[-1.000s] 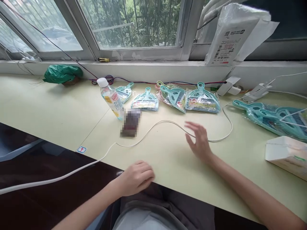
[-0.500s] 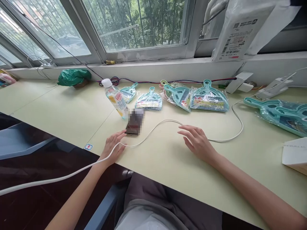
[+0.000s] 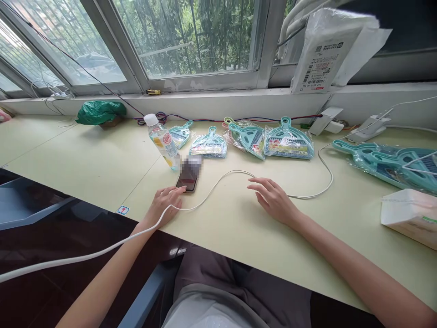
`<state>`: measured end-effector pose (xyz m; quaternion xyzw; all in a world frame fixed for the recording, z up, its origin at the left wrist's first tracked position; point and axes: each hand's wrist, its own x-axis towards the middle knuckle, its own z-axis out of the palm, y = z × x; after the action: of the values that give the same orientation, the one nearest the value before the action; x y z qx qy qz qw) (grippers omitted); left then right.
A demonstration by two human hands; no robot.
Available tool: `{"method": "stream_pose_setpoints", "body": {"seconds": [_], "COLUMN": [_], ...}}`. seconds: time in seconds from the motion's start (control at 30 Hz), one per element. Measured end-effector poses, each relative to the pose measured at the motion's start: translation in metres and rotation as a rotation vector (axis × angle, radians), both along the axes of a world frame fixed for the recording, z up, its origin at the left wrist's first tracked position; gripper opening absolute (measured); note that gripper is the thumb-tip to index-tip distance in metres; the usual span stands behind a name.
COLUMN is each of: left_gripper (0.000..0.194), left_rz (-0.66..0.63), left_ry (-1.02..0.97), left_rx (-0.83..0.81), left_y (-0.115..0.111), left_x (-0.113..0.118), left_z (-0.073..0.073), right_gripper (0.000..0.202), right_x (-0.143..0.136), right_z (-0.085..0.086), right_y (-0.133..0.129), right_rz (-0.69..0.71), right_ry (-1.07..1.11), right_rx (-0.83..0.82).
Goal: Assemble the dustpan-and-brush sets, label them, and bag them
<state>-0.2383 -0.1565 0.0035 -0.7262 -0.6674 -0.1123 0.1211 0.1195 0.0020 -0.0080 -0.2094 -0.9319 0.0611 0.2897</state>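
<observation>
My left hand (image 3: 165,205) rests at the table's front edge, fingers stretched out, with fingertips over the near end of a dark smartphone (image 3: 187,176). The phone lies flat, its far part blurred out. A white cable (image 3: 218,183) crosses over my left hand and curves along the tabletop toward my right hand. My right hand (image 3: 273,200) lies on the table with its fingers spread and nothing in them; the cable passes beside and behind it. Just beyond the phone stands a clear plastic bottle (image 3: 164,143) with a white cap.
Behind lie several bagged turquoise dustpan sets (image 3: 288,141), with more bagged sets (image 3: 389,161) at the right. A tissue pack (image 3: 408,214) sits at the right. A green plastic bag (image 3: 100,113) and a power strip (image 3: 368,127) are near the wall. A yellow-handled screwdriver (image 3: 153,92) is on the sill.
My left fingertips have moved right, from the phone's corner onto its near end. The view has shifted slightly right, showing more of the tissue pack. My right hand keeps its pose.
</observation>
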Motion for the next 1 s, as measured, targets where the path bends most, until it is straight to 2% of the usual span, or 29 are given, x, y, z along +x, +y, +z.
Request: {"method": "stream_pose_setpoints", "body": {"seconds": [0.1,0.2,0.33,0.47,0.57,0.67,0.83,0.93,1.0], "left_gripper": [0.041,0.061,0.098,0.115,0.118,0.117,0.105,0.102,0.100], "left_rz": [0.082,0.257,0.489,0.635,0.586,0.521,0.469,0.459,0.475], "left_ry": [-0.041,-0.172,-0.349,-0.370,-0.355,-0.276,-0.193,-0.189,-0.189], "left_rx": [0.041,0.078,-0.063,-0.141,-0.152,-0.154,-0.114,-0.060,-0.025], "left_y": [0.019,0.029,0.022,0.012,0.014,0.027,0.048,0.045,0.032], "left_x": [0.003,0.011,0.020,0.028,0.037,0.043,0.036,0.034,0.035], "left_z": [-0.002,-0.002,0.001,0.006,0.007,0.009,0.012,0.009,0.004], "right_gripper": [0.033,0.035,0.037,0.035,0.035,0.035,0.039,0.040,0.036], "right_x": [0.000,0.000,-0.001,-0.002,-0.002,-0.001,-0.001,-0.002,-0.002], "right_z": [-0.001,-0.003,-0.004,-0.005,-0.006,-0.007,-0.004,-0.003,-0.004], "right_y": [0.001,0.001,0.001,0.001,0.001,0.002,0.002,0.002,0.002], "right_rz": [-0.004,-0.012,-0.012,-0.008,0.001,-0.001,0.009,0.015,0.016], "right_ry": [-0.010,-0.008,-0.007,-0.006,-0.008,-0.006,0.006,0.016,0.000], "right_rx": [-0.008,0.004,0.019,0.007,0.002,0.010,-0.023,-0.037,-0.047]}}
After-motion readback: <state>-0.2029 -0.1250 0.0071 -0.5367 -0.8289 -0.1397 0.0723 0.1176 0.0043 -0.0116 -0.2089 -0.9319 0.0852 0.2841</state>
